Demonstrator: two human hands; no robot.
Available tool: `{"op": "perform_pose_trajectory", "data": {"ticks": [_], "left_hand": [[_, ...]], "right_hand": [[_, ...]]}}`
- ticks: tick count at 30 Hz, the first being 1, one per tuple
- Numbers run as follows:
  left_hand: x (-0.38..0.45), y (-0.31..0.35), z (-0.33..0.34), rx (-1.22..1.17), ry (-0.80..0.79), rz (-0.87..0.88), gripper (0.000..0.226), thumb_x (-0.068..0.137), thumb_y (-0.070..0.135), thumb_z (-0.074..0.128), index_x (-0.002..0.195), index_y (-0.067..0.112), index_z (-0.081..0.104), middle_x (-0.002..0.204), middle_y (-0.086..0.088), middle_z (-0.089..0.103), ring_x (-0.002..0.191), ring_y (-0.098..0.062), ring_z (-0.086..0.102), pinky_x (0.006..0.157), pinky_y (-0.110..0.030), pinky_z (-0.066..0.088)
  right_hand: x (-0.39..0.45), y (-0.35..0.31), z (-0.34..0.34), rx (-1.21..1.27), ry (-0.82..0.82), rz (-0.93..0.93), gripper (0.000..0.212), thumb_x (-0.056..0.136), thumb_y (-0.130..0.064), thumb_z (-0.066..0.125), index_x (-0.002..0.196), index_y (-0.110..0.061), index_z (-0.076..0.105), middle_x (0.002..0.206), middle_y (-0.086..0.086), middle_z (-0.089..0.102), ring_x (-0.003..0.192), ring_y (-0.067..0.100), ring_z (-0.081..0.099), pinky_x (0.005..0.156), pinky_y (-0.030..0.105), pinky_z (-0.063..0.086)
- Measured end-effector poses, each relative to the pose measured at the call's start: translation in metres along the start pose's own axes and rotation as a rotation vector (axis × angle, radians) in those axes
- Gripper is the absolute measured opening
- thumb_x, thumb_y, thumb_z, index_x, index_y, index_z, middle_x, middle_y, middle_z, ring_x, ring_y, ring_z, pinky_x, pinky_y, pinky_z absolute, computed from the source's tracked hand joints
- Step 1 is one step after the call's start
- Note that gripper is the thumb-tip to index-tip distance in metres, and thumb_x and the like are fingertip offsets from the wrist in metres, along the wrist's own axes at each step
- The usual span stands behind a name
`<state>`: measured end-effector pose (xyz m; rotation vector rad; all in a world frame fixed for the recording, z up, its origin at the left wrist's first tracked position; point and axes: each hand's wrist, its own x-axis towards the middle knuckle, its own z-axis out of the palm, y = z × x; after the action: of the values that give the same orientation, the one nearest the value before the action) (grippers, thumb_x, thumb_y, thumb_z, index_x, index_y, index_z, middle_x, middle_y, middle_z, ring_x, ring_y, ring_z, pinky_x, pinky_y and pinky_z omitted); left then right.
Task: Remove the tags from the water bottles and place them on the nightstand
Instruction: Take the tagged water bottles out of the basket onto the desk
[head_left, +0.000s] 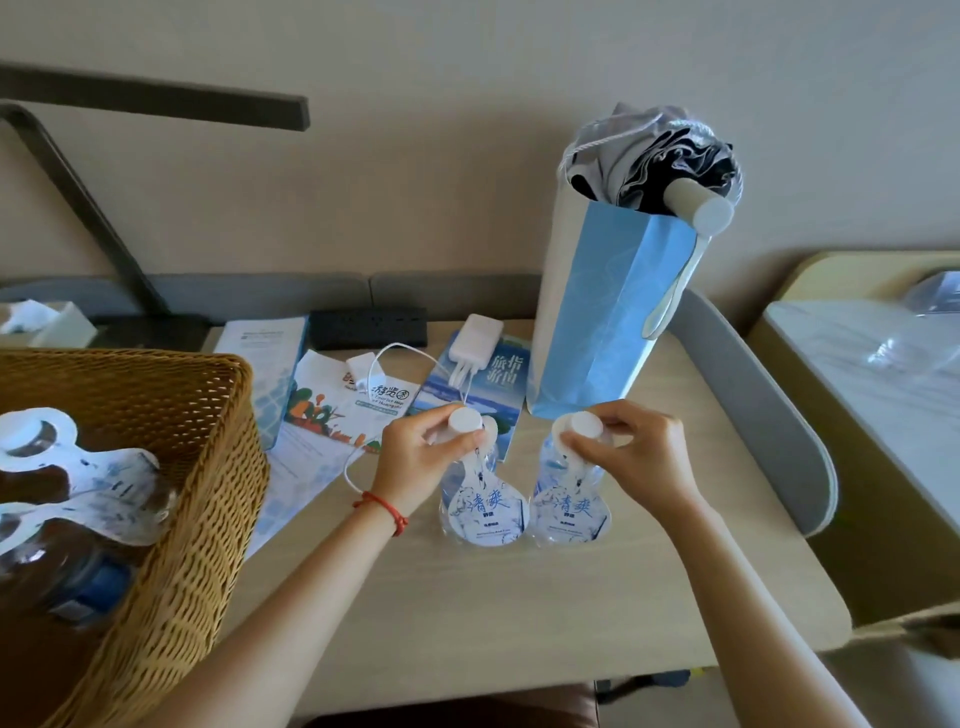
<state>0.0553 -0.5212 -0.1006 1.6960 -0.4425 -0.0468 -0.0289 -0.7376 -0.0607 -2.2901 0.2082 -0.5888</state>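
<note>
**A:** What sits farthest left?

**B:** A wicker basket (171, 467) at the left edge of the bench (519, 613). Inside it lie more water bottles (67, 551), each with a white paper tag (104, 467) looped round its neck.

**A:** And beyond the basket?

**B:** Brochures (332, 410) spread flat on the bench, with a white power bank (475, 343) and its cable (395, 358) lying over them.

**A:** Where are the hands?

**B:** Near the middle. The left hand (421, 462), a red cord at its wrist, is curled round the neck of the left bottle (480, 499), fingers pinching just under the white cap. That bottle stands upright on the bench, its tag (488, 512) hanging down the front.

**A:** The other one?

**B:** The right hand (634, 457) pinches at the collar of the right bottle (569, 493), fingertips meeting below the cap, thumb on the near side. Its tag (571, 512) is still on the neck too. The two bottles stand just beside each other.

**A:** Anything behind them?

**B:** A tall blue paper bag (608, 312) with a folded umbrella (670, 166) poking out the top. Farther right, apart from the bench, is a bed (857, 353).
</note>
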Motion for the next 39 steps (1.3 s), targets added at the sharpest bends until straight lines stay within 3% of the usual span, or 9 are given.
{"op": "perform_pose_trajectory", "data": {"ticks": [3, 10, 14, 23, 26, 30, 34, 36, 39], "left_hand": [[0.013, 0.0, 0.012, 0.007, 0.006, -0.026, 0.028, 0.064, 0.03, 0.079, 0.09, 0.029, 0.068, 0.079, 0.026, 0.07, 0.083, 0.007, 0.063, 0.078, -0.014, 0.05], [0.042, -0.001, 0.03, 0.051, -0.01, -0.012, 0.029, 0.072, 0.014, 0.075, 0.1, 0.012, 0.069, 0.094, 0.002, 0.07, 0.085, 0.006, 0.061, 0.08, -0.016, 0.05], [0.053, -0.004, 0.03, 0.041, 0.012, -0.032, 0.031, 0.073, 0.01, 0.074, 0.103, 0.01, 0.068, 0.096, 0.003, 0.067, 0.083, 0.013, 0.059, 0.078, -0.01, 0.048], [0.053, -0.006, 0.031, 0.066, -0.012, -0.046, 0.028, 0.074, 0.009, 0.074, 0.1, 0.012, 0.067, 0.095, 0.001, 0.067, 0.085, 0.013, 0.059, 0.076, -0.006, 0.045], [0.051, -0.007, 0.032, 0.077, -0.003, -0.062, 0.03, 0.074, 0.009, 0.073, 0.103, 0.007, 0.066, 0.096, 0.0, 0.067, 0.085, 0.016, 0.057, 0.074, -0.003, 0.043], [0.048, -0.002, 0.03, 0.073, -0.018, -0.076, 0.029, 0.076, 0.012, 0.072, 0.105, 0.013, 0.064, 0.099, 0.004, 0.065, 0.086, 0.019, 0.055, 0.074, -0.001, 0.042], [0.044, 0.004, 0.024, 0.068, -0.026, -0.096, 0.04, 0.08, 0.02, 0.069, 0.119, 0.016, 0.059, 0.115, 0.005, 0.06, 0.103, 0.002, 0.053, 0.085, -0.01, 0.045], [0.041, 0.007, 0.02, 0.092, -0.004, -0.082, 0.042, 0.079, 0.029, 0.068, 0.119, 0.019, 0.059, 0.117, 0.005, 0.059, 0.109, -0.006, 0.053, 0.088, -0.011, 0.043], [0.033, 0.014, 0.014, 0.196, 0.065, -0.016, 0.034, 0.084, 0.021, 0.065, 0.117, 0.016, 0.061, 0.115, 0.002, 0.061, 0.108, -0.009, 0.054, 0.08, 0.001, 0.038]], "right_hand": [[0.01, 0.01, 0.0, -0.013, 0.008, 0.0, 0.027, 0.062, -0.022, 0.084, 0.083, -0.009, 0.072, 0.079, -0.001, 0.07, 0.072, 0.012, 0.063, 0.068, 0.011, 0.048], [0.036, 0.022, 0.003, -0.019, 0.038, -0.016, 0.028, 0.066, -0.022, 0.082, 0.087, -0.007, 0.071, 0.084, 0.001, 0.07, 0.074, 0.011, 0.061, 0.066, 0.005, 0.046], [0.045, 0.026, 0.006, 0.01, 0.016, 0.035, 0.031, 0.068, -0.023, 0.08, 0.092, -0.008, 0.07, 0.087, -0.004, 0.066, 0.078, 0.01, 0.06, 0.066, 0.0, 0.044], [0.043, 0.029, 0.01, 0.074, -0.009, 0.097, 0.034, 0.07, -0.021, 0.078, 0.099, -0.008, 0.066, 0.09, -0.004, 0.063, 0.083, 0.011, 0.06, 0.069, 0.001, 0.045], [0.04, 0.028, 0.013, 0.149, -0.004, 0.147, 0.033, 0.071, -0.019, 0.078, 0.1, -0.01, 0.065, 0.094, -0.002, 0.065, 0.088, 0.013, 0.061, 0.071, 0.005, 0.047], [0.036, 0.029, 0.013, 0.234, -0.025, 0.204, 0.039, 0.073, -0.02, 0.076, 0.109, -0.012, 0.063, 0.109, 0.004, 0.067, 0.099, 0.016, 0.061, 0.076, 0.01, 0.049], [0.033, 0.025, 0.009, 0.274, -0.04, 0.235, 0.044, 0.076, -0.021, 0.074, 0.117, -0.015, 0.061, 0.12, 0.004, 0.063, 0.108, 0.018, 0.058, 0.088, 0.024, 0.047], [0.032, 0.018, 0.006, 0.26, -0.018, 0.212, 0.043, 0.077, -0.021, 0.073, 0.118, -0.016, 0.061, 0.123, 0.0, 0.061, 0.112, 0.015, 0.055, 0.091, 0.018, 0.042], [0.03, 0.008, 0.0, 0.204, 0.028, 0.147, 0.038, 0.078, -0.022, 0.072, 0.115, -0.017, 0.062, 0.12, -0.011, 0.058, 0.112, 0.003, 0.05, 0.083, -0.004, 0.031]]}}
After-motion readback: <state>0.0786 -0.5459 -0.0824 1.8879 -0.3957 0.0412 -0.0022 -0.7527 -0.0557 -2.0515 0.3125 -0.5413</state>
